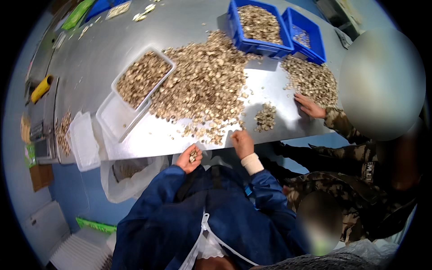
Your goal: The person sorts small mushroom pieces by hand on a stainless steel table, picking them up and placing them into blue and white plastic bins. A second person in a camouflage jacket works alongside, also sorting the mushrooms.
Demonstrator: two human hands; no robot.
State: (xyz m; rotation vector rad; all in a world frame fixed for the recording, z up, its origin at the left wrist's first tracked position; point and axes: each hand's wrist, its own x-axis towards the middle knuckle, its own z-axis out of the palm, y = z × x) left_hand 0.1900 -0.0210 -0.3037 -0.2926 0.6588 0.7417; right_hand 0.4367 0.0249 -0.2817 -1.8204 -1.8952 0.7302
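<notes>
A broad heap of small dried tan-brown slices (202, 77) spreads over the steel table (91, 50) before me. My left hand (189, 158) is cupped just off the table's front edge, with several slices lying in its palm and under its fingers. At the edge of the heap, my right hand (242, 143) is over the table with its fingers curled in. Whether anything is between those fingertips is hidden. Loose slices (212, 133) lie scattered between the heap and my hands. A smaller pile of paler slices (265, 117) sits to the right of my right hand.
A clear plastic tub (143, 79) full of slices rests tilted on another plastic container (116, 116). Blue crates (266, 50) (319, 54) stand at the back right. A co-worker's hand (310, 105) touches another pile (312, 79). A plastic bag (111, 182) hangs below the table.
</notes>
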